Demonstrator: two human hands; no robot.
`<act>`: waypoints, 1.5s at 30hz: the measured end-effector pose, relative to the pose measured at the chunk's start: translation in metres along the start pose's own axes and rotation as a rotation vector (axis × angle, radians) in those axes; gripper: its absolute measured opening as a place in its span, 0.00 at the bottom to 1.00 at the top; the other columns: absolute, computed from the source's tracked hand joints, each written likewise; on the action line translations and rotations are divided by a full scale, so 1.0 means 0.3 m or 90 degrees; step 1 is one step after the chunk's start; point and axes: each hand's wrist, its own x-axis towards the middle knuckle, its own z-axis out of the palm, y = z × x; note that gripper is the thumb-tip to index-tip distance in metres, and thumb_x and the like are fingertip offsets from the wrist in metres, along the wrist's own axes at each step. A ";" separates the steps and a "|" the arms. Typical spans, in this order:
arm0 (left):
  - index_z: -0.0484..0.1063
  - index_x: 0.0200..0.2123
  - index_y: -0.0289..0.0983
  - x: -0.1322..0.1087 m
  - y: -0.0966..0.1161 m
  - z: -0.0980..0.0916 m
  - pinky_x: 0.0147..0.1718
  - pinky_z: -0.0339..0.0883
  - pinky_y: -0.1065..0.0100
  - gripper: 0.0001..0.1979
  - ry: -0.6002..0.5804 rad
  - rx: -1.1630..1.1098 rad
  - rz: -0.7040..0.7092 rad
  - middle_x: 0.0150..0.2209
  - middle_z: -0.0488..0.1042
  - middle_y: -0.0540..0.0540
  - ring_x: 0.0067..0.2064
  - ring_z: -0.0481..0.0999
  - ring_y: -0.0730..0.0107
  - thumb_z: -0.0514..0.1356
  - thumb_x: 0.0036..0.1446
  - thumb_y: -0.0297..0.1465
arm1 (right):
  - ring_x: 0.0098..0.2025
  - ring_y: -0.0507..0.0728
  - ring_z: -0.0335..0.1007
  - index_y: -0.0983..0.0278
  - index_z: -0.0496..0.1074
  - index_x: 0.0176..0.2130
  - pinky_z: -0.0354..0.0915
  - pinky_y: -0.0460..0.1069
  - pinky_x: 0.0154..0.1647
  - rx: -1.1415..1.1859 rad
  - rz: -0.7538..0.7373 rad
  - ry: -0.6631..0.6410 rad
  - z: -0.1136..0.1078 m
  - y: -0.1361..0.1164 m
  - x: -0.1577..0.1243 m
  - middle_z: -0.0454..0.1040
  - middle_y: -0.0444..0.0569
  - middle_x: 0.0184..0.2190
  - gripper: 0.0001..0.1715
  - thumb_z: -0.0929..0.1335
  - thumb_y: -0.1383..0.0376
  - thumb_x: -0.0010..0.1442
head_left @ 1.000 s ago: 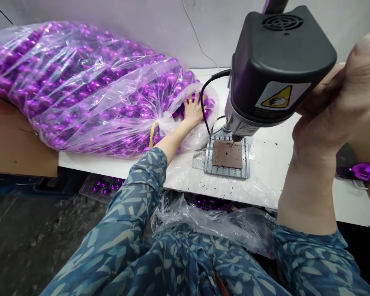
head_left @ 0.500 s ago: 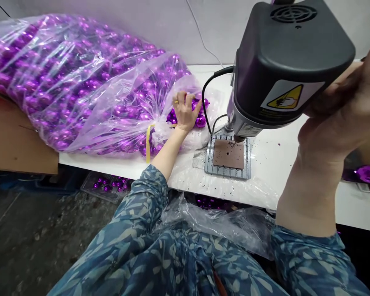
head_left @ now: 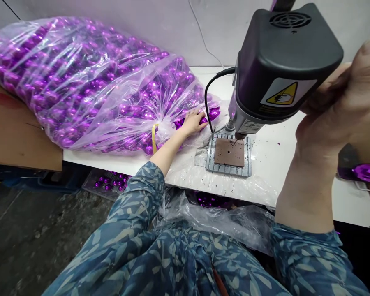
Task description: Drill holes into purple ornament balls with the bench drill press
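Observation:
My left hand [head_left: 195, 121] reaches into a heap of shiny purple faceted balls [head_left: 214, 114] by the knotted neck of a big clear plastic bag [head_left: 111, 90]. Its fingers are curled down on one of the balls. My right hand [head_left: 342, 94] is raised at the right side of a small black bench drill press [head_left: 291, 53]. That hand is closed, but what it grips is hidden behind the motor housing. Below the drill's thin bit, a brown board [head_left: 223, 158] with a hole lies on the slotted grey base [head_left: 211, 166].
Dark chips are scattered on the white table [head_left: 262, 168]. A black cable [head_left: 207, 88] loops between my left hand and the drill. Clear plastic film [head_left: 222, 226] hangs over my lap. A tray of purple balls [head_left: 106, 183] sits below the table; cardboard [head_left: 21, 135] stands at left.
My left hand has moved down and slightly right, and its fingers have gone from spread to curled on the purple balls. My right hand stays beside the drill.

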 end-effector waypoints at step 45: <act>0.77 0.62 0.35 -0.293 0.234 0.156 0.39 0.76 0.66 0.29 -0.065 -0.755 -0.083 0.48 0.85 0.40 0.39 0.80 0.67 0.76 0.61 0.37 | 0.17 0.43 0.51 0.61 0.40 0.29 0.47 0.45 0.17 -0.028 -0.099 -0.077 -0.004 0.030 0.007 0.41 0.38 0.18 0.49 0.63 0.24 0.43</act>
